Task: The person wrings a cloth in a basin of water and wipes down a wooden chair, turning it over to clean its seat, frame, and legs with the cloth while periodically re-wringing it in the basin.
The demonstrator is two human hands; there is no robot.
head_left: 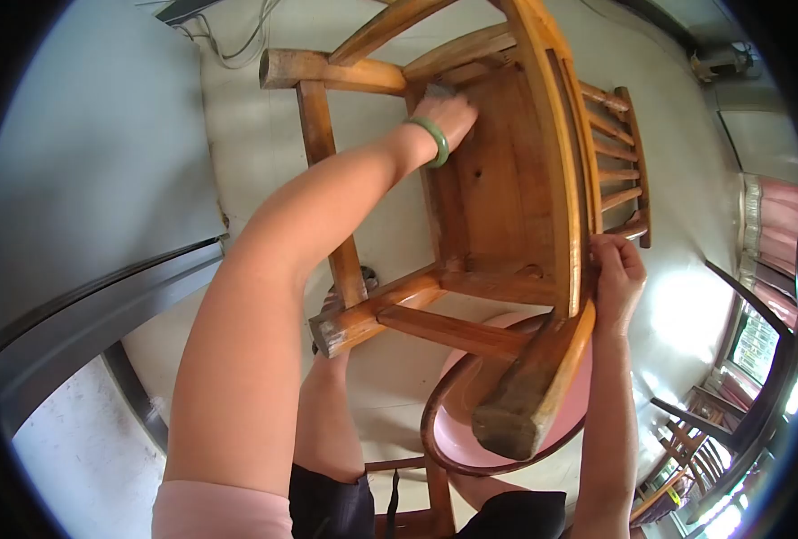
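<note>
A wooden chair [507, 180] is tipped over in front of me, its underside and legs facing me and its slatted back pointing right. My left hand [448, 117], with a green bangle on the wrist, reaches in under the seat. Its fingers are closed on a grey cloth [438, 91], mostly hidden by the hand, near the seat's inner corner. My right hand [619, 274] grips the chair at the seat's right edge, fingers curled and partly hidden. Below the chair stands a pink basin [457, 440] with a dark rim, and one chair leg overlaps it in view.
A large grey appliance or cabinet [102, 153] stands close on the left. Cables [237, 54] lie on the floor behind it. A wooden stool [439, 499] is at my legs. More chairs [691, 449] and pink curtains [779, 211] are at the right.
</note>
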